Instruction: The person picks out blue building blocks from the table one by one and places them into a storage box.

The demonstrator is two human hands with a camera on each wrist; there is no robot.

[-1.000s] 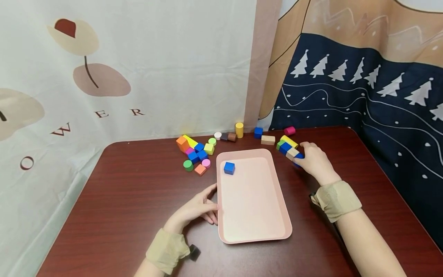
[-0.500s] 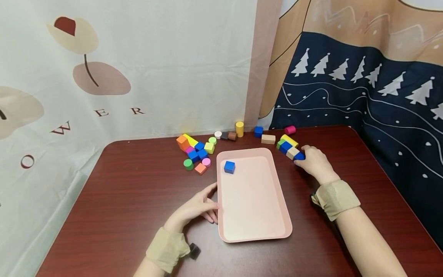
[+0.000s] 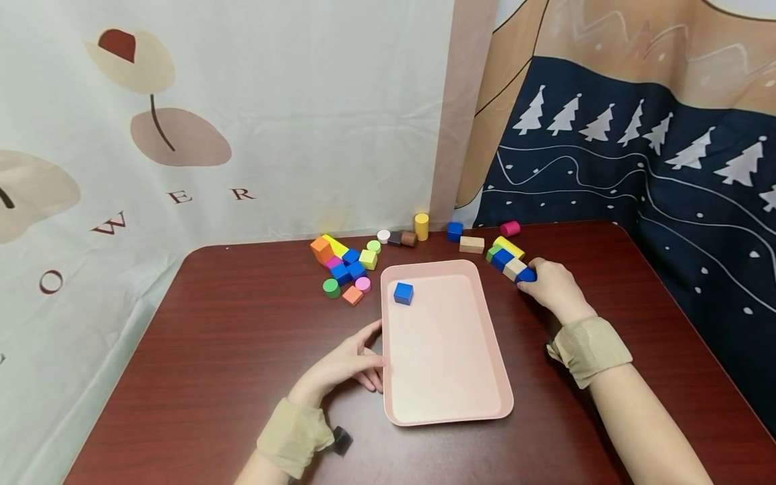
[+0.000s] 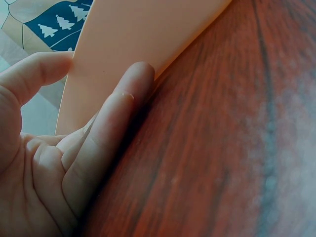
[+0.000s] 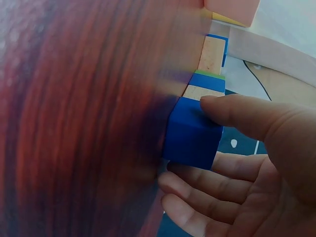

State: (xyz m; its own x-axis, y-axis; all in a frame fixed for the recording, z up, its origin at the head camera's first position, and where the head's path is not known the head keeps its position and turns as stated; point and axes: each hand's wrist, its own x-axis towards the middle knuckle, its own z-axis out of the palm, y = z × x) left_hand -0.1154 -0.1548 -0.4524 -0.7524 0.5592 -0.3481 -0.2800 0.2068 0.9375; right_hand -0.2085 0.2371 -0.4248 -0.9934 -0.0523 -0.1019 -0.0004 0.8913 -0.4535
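Note:
My left hand (image 3: 342, 364) rests at the left side of a pink tray (image 3: 448, 397). In the left wrist view its thumb meets the rim and straight fingers (image 4: 106, 123) lie against the outer wall. At the right, my right hand (image 3: 556, 289) pinches a blue block (image 5: 192, 131) between thumb and fingers. This block sits at the near end of a row on the table, touching a natural wood block (image 3: 514, 269), then another blue block (image 3: 501, 259) and a green block (image 3: 492, 253). One blue cube (image 3: 403, 294) lies in the tray's far left corner.
Behind the row lies a yellow cylinder (image 3: 508, 246), with a magenta cylinder (image 3: 510, 228) farther back. A wood block (image 3: 471, 244) and a blue cube (image 3: 455, 232) stand past the tray. Left of it is a cluster with an orange block (image 3: 322, 250) and a green cylinder (image 3: 331, 288).
My right thumb has shifted slightly toward me along the end blue block, uncovering more of it. The left hand and the tray stay put.

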